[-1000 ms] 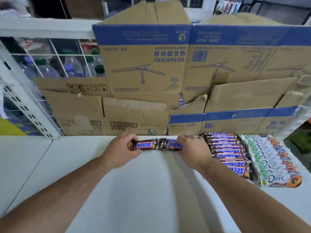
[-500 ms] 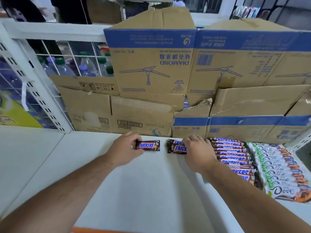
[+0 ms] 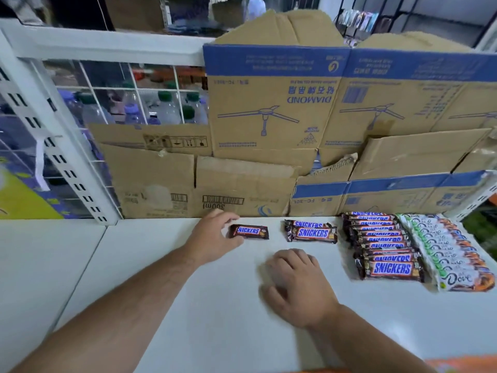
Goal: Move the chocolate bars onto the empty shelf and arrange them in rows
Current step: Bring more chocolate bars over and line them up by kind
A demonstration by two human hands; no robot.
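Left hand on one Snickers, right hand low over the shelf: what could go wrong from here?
1. The left hand holds only the end of the single brown Snickers bar, which lies apart from the pair of stacked brown Snickers bars; pushed from there, it may swivel out of line.
2. The long row of overlapping brown Snickers bars leans like shingles beside the white Dove bars; a nudge from the right hand could slide it.

Single Snickers bar (image 3: 249,232) left of Snickers pair (image 3: 311,231), both on shelf (image 3: 215,319).
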